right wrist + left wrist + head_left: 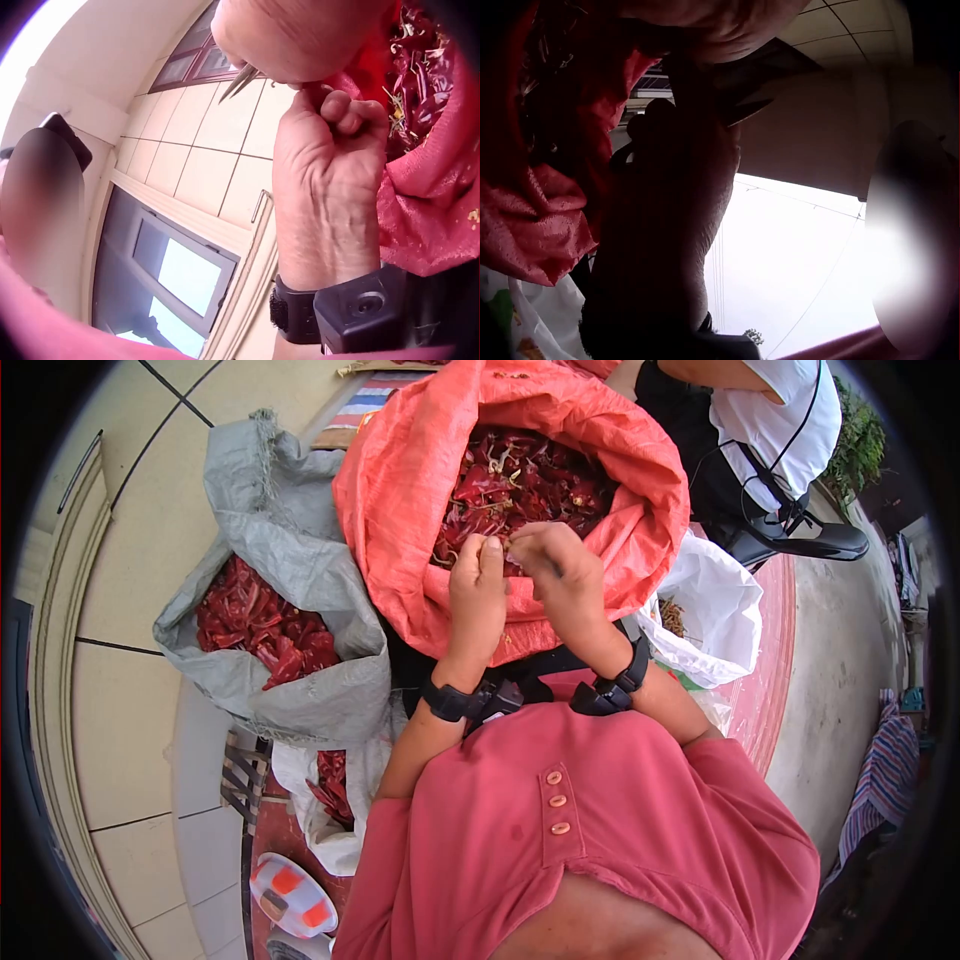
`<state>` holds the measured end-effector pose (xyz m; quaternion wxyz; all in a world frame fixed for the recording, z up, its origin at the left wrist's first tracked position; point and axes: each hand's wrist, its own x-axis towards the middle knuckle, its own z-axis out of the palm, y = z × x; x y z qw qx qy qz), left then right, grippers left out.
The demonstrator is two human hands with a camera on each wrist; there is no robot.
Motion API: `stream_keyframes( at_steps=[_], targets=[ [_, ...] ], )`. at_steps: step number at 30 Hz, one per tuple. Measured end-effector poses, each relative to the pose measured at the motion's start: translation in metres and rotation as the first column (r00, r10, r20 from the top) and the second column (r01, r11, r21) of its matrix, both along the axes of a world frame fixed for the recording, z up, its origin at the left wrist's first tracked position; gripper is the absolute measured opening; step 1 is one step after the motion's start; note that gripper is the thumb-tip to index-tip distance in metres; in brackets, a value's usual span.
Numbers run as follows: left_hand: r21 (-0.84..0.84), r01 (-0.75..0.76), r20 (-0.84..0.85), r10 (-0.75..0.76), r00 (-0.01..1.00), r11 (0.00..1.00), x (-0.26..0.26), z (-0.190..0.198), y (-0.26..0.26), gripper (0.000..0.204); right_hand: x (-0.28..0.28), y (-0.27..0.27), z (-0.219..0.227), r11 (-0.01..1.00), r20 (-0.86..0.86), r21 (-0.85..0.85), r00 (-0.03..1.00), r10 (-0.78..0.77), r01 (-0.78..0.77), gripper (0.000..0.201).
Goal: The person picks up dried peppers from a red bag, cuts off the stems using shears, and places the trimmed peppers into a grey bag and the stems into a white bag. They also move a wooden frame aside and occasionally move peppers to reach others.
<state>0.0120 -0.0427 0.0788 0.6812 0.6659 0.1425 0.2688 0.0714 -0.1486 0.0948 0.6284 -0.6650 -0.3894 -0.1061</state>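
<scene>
Both hands meet over the near rim of a large orange-red woven sack (400,510) filled with dried red chilies (530,485). My left hand (478,595) has its fingers curled, and its thumb and fingertips pinch a small thing mostly hidden between the two hands. Close against it, my right hand (560,575) bends over with curled fingers. It grips what looks like scissors (240,81); two pointed metal blades stick out from beneath the hand in the right wrist view. The handles are hidden in the palm.
At left stands a grey woven sack (275,710) holding red chili pieces (262,625). A white bag (345,850) and a plastic basin (293,895) are below it. Right of the big sack is another white bag (720,610) with brownish bits. Another person (770,430) sits at upper right.
</scene>
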Motion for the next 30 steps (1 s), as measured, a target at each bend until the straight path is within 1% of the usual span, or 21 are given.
stream_keyframes(
  at_steps=[1,2,3,6,8,9,14,17,18,19,20,21,22,23,24,25,26,27,28,29,30],
  targets=[
    [-0.261,0.086,0.044,-0.077,0.996,0.962,-0.003,0.005,-0.001,0.024,0.0,-0.004,0.004,0.992,-0.313,0.076,0.942,0.12,-0.101,0.006],
    [-0.499,0.174,0.105,-0.14,0.985,0.849,-0.006,0.01,-0.003,0.024,-0.001,-0.009,0.007,0.969,-0.584,0.179,0.774,0.243,-0.169,0.007],
    [-0.543,0.236,0.149,-0.184,0.972,0.806,-0.01,0.015,-0.005,0.024,-0.001,-0.013,0.007,0.935,-0.779,0.296,0.517,0.356,-0.197,0.01],
    [-0.638,0.411,0.293,-0.288,0.912,0.651,-0.014,0.022,-0.004,0.025,0.001,-0.016,0.003,0.776,-0.764,0.603,0.146,0.629,-0.187,0.011],
    [-0.677,0.512,0.384,-0.339,0.859,0.53,-0.017,0.02,0.001,0.026,0.008,-0.018,-0.004,0.703,-0.721,0.683,-0.029,0.692,-0.199,0.01],
    [-0.688,0.522,0.394,-0.345,0.852,0.504,-0.018,0.02,0.001,0.026,0.011,-0.019,-0.008,0.665,-0.691,0.72,-0.114,0.714,-0.199,0.01],
    [-0.75,0.547,0.44,-0.338,0.832,0.371,-0.023,0.013,0.005,0.025,0.004,-0.013,-0.017,0.535,-0.545,0.837,-0.271,0.794,-0.117,0.012],
    [-0.759,0.617,0.59,-0.182,0.787,0.206,-0.023,0.021,0.003,0.02,-0.002,-0.007,-0.027,0.516,-0.462,0.856,-0.388,0.798,0.04,0.015],
    [-0.739,0.603,0.557,-0.232,0.798,0.3,-0.025,0.029,0.0,0.021,-0.003,-0.005,-0.03,0.516,-0.432,0.851,-0.426,0.795,0.101,0.015],
    [-0.708,0.588,0.518,-0.277,0.809,0.391,-0.029,0.037,-0.005,0.022,-0.001,-0.004,-0.03,0.592,-0.527,0.806,-0.428,0.734,0.022,0.017],
    [-0.669,0.57,0.476,-0.314,0.822,0.478,-0.031,0.041,-0.007,0.023,0.0,-0.007,-0.029,0.66,-0.648,0.75,-0.261,0.716,-0.049,0.017],
    [-0.618,0.566,0.479,-0.31,0.821,0.545,-0.032,0.033,-0.001,0.02,0.001,-0.011,-0.016,0.728,-0.736,0.677,-0.08,0.673,-0.106,0.017],
    [-0.604,0.471,0.411,-0.254,0.875,0.643,-0.036,0.036,0.006,0.018,0.002,-0.014,-0.004,0.792,-0.786,0.593,0.11,0.608,-0.143,0.018],
    [-0.58,0.365,0.341,-0.19,0.92,0.728,-0.045,0.041,0.011,0.017,0.005,-0.022,0.003,0.861,-0.774,0.479,0.379,0.506,-0.171,0.019],
    [-0.545,0.254,0.273,-0.118,0.955,0.799,-0.055,0.047,0.017,0.017,0.012,-0.034,0.01,0.91,-0.702,0.388,0.591,0.397,-0.15,0.019],
    [-0.29,-0.007,0.112,0.041,0.993,0.957,-0.068,0.059,0.021,0.019,0.012,-0.048,0.027,0.962,-0.626,0.272,0.759,0.178,-0.001,0.017],
    [0.028,-0.239,0.008,0.239,0.971,0.971,-0.08,0.068,0.029,0.021,0.012,-0.063,0.038,0.958,-0.563,0.239,0.827,0.005,0.158,0.015],
    [0.321,-0.396,0.046,0.403,0.914,0.86,-0.09,0.066,0.049,0.023,0.017,-0.08,0.037,0.944,-0.487,0.195,0.862,-0.142,0.265,0.015],
    [0.572,-0.508,0.135,0.537,0.833,0.644,-0.1,0.062,0.072,0.024,0.025,-0.097,0.027,0.917,-0.344,0.202,0.901,-0.263,0.344,0.015],
    [0.747,-0.538,0.212,0.627,0.75,0.39,-0.111,0.058,0.094,0.023,0.033,-0.116,0.02,0.886,-0.161,0.115,0.889,-0.429,0.448,0.014],
    [0.855,-0.509,0.314,0.681,0.662,0.1,-0.124,0.054,0.116,0.023,0.04,-0.132,0.01,0.855,-0.056,0.089,0.859,-0.508,0.512,0.014]
  ],
)
